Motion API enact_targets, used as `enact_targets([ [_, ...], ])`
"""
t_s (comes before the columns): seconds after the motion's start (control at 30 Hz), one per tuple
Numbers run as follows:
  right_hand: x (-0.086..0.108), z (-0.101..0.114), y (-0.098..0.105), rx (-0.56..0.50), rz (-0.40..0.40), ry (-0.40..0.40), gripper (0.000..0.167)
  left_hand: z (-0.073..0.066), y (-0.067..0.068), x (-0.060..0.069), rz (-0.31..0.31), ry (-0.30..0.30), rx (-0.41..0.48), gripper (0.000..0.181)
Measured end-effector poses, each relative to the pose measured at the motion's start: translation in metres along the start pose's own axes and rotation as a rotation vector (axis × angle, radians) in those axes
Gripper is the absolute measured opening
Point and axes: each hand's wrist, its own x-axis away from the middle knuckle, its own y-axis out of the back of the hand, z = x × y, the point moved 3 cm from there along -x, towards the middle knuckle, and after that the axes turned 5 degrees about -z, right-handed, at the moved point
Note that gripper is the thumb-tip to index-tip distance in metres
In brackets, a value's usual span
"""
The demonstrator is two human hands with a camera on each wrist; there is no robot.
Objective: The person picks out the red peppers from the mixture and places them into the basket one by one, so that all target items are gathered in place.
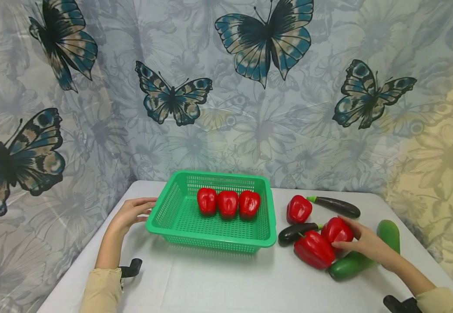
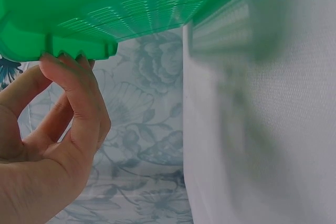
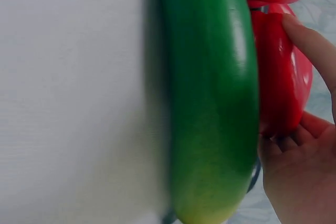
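Note:
My left hand (image 1: 132, 213) touches the left rim of a green plastic basket (image 1: 210, 239) with its fingertips. In the left wrist view the bent fingers (image 2: 79, 93) meet the basket's outer edge. Three red bell peppers (image 1: 227, 204) sit in a row inside the basket. On the right, my right hand (image 1: 367, 243) grips a red bell pepper (image 1: 336, 230), thumb on one side and fingers on the other. Another bell pepper (image 1: 314, 251) lies against it. A green cucumber (image 3: 215, 98) lies close beside the gripped pepper in the right wrist view, hiding part of it.
A dark eggplant (image 1: 296, 233) lies right of the basket, with one more bell pepper (image 1: 299, 209) behind it. A second eggplant (image 1: 337, 206) is farther back. Another cucumber (image 1: 388, 234) lies beyond my right hand. Patterned fabric (image 1: 249, 143) borders the white table (image 1: 210, 282).

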Motion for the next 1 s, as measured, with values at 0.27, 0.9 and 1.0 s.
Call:
enact_targets([
  [0.27, -0.007, 0.013, 0.007, -0.014, -0.059, 0.036, 0.088, -0.001, -0.001, 0.000, -0.003, -0.001, -0.007, 0.054],
  [0.9, -0.031, 0.064, 0.011, -0.081, -0.082, 0.089, 0.093, -0.001, 0.000, 0.001, -0.008, 0.004, -0.006, 0.056],
  [1.0, -0.034, 0.071, 0.008, -0.093, -0.074, 0.084, 0.094, -0.001, 0.000, 0.001, -0.006, 0.003, -0.007, 0.055],
])
